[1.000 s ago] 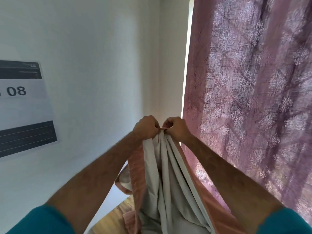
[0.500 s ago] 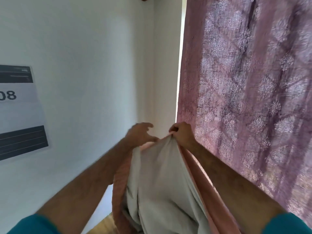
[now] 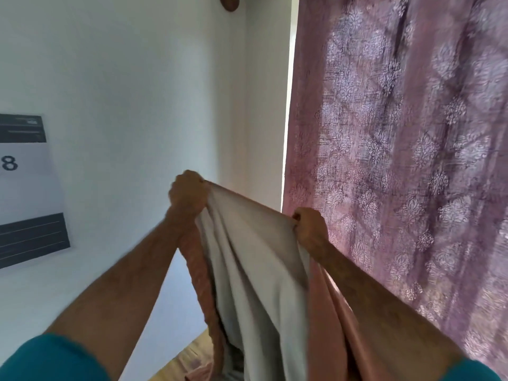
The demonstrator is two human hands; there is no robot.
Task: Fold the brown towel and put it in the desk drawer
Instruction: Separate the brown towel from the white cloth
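The brown towel (image 3: 255, 259) hangs in front of me, its pale grey inner face toward me and pinkish-brown borders down both sides. My left hand (image 3: 188, 192) grips its top edge at the upper left corner. My right hand (image 3: 310, 226) grips the same edge lower and to the right, so the edge stretches taut and slanted between them. The cloth drops in folds past the bottom of the view. No desk drawer is in view.
A white wall (image 3: 123, 92) fills the left, with a printed sheet (image 3: 24, 188) stuck on it. A patterned mauve curtain (image 3: 398, 133) hangs close behind my right hand. A strip of wooden surface (image 3: 189, 356) shows at the bottom under the towel.
My hands were pinched together on the bunched towel. The left hand let go, regripped and moved up and left; the top edge now spreads wide between both hands.
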